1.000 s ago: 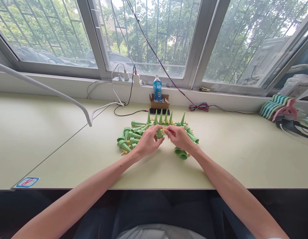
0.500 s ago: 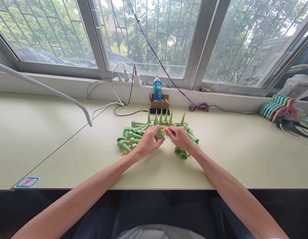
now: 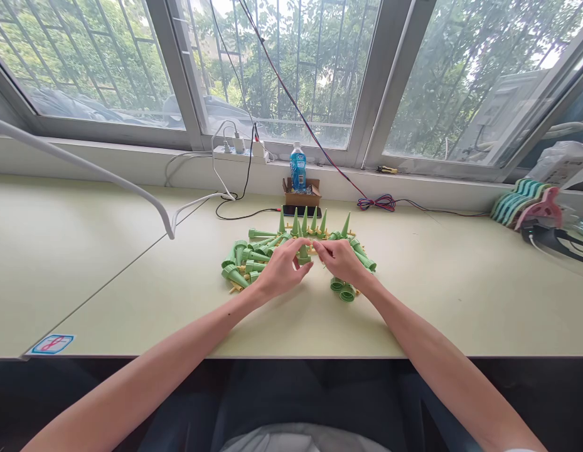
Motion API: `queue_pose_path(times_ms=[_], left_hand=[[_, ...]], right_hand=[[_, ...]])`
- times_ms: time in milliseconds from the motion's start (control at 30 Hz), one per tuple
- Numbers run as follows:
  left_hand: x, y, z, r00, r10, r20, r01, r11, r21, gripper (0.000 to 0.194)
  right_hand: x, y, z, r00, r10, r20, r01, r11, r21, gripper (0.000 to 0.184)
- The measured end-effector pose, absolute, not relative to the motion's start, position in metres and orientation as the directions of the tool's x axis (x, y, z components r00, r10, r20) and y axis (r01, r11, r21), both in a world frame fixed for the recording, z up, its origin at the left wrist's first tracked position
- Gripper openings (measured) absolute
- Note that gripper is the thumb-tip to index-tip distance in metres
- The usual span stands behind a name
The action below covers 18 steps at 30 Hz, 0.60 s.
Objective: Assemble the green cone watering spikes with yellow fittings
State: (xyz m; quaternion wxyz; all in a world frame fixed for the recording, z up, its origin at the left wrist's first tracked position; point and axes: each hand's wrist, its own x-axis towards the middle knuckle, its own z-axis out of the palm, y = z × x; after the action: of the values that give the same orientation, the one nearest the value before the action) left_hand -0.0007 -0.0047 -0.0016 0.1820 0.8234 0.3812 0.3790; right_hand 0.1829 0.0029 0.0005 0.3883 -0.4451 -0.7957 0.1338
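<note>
My left hand is closed round a green plastic watering spike, its ribbed cap end down and its cone pointing up. The fingertips of my right hand meet the left ones beside that spike, pinching a small yellow piece, partly hidden, that looks like a valve. Green spikes with yellow valves lie piled on the left, beside my left hand. Several upright spikes stand in a row behind my hands. More spikes lie right of my right hand, and green caps sit under its wrist.
Behind the row lie a phone and a small cardboard box with a blue-labelled bottle. A coiled cable rests near the windowsill. Hangers are at the far right; a white curved bar crosses on the left.
My hands stay together with only slight finger movement at the spike. The held spike has shifted slightly. Everything else lies as before.
</note>
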Motion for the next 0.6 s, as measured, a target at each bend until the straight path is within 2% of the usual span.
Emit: queue_pose_path(times_ms=[433, 600], left_hand=[[-0.0006, -0.0046, -0.0029, 0.429, 0.753, 0.499, 0.489, -0.658, 0.573, 0.037], [-0.0007, -0.0038, -0.0026, 0.402, 0.763, 0.507, 0.514, -0.646, 0.564, 0.035]], right_hand=[[0.1831, 0.0039, 0.0012, -0.305, 0.859, 0.411, 0.613, 0.507, -0.606, 0.065], [0.1836, 0.0024, 0.0024, -0.27, 0.834, 0.481, 0.616, 0.534, -0.58, 0.053]])
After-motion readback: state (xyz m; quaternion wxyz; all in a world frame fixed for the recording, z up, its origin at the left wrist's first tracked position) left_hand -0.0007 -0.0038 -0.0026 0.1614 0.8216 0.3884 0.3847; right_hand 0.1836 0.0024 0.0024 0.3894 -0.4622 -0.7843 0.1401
